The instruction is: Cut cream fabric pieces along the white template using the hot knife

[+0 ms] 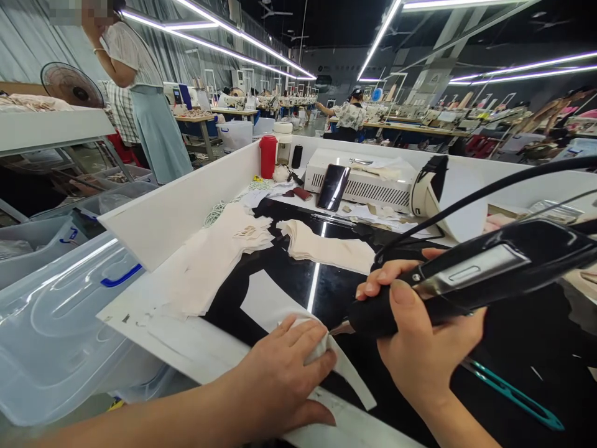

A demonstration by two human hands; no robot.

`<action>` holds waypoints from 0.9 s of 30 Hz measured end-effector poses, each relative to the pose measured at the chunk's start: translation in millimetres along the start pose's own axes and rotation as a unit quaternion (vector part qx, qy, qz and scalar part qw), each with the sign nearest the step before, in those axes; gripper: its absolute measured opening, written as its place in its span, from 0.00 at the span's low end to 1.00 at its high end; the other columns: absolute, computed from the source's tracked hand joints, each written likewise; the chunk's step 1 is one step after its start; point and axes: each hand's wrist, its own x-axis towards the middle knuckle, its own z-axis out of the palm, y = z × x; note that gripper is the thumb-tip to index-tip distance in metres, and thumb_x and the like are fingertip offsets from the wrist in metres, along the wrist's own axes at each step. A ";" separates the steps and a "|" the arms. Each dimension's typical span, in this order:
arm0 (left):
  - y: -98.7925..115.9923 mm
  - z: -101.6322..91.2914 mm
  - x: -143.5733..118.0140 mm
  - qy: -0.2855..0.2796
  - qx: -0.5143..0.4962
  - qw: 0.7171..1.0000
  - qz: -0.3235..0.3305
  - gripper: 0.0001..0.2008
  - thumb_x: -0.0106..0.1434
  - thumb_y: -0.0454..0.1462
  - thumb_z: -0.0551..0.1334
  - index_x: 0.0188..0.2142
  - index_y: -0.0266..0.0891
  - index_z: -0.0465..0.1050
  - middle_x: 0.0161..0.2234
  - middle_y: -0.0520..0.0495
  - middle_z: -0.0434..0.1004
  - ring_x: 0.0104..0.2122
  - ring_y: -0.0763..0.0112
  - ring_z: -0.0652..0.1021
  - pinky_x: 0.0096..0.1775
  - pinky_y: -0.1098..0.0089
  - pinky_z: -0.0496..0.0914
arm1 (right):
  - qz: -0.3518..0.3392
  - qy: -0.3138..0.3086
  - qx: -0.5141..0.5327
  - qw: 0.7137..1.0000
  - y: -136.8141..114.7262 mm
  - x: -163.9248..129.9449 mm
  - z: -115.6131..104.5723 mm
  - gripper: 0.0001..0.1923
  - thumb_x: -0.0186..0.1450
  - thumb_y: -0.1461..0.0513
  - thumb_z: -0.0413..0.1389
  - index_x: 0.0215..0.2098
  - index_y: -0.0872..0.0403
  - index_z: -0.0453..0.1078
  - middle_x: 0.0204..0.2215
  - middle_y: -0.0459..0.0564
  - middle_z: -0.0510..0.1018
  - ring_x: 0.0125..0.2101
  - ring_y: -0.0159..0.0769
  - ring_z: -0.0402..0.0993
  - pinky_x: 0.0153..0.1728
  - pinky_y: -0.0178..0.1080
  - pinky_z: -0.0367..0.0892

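My right hand [420, 336] grips a black corded handheld power tool [485, 274], its fingers wrapped round the dark body. The tool's narrow metal tip points left and meets the edge of a white fabric piece [265, 298] beside my left fingers. My left hand [293, 367] lies over that piece, with cloth bunched between the thumb and fingers. From under the hand, a curved strip of the cloth runs down to the right. Whether the tip touches the cloth or sits just beside it, I cannot tell.
Stacked pale fabric pieces [200, 261] lie left, and another stack [326, 246] lies ahead on the black work surface [284, 267]. A phone [333, 186] leans on a white vented box [373, 180]. Teal tweezers [517, 395] lie right. A low white wall [186, 199] borders the table.
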 end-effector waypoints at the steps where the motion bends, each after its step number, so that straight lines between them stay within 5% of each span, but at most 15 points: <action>1: 0.1 0.0 0.0 -0.001 0.000 1.000 0.000 0.38 0.71 0.60 0.72 0.66 0.34 0.72 0.67 0.27 0.76 0.68 0.40 0.78 0.69 0.41 0.73 | 0.000 -0.001 -0.001 1.000 0.3 -0.1 -0.2 0.25 0.64 0.60 0.75 0.52 0.47 0.69 0.30 0.37 0.83 0.23 0.36 0.78 0.30 0.43 0.79; 27: 1.0 -4.2 -0.1 -0.024 -0.029 0.999 -0.014 0.36 0.75 0.59 0.68 0.69 0.36 0.72 0.69 0.28 0.75 0.70 0.41 0.76 0.72 0.41 0.70 | 0.011 0.012 -0.015 1.000 -3.7 0.1 -5.1 0.25 0.63 0.61 0.73 0.53 0.45 0.69 0.29 0.37 0.81 0.25 0.36 0.77 0.30 0.43 0.80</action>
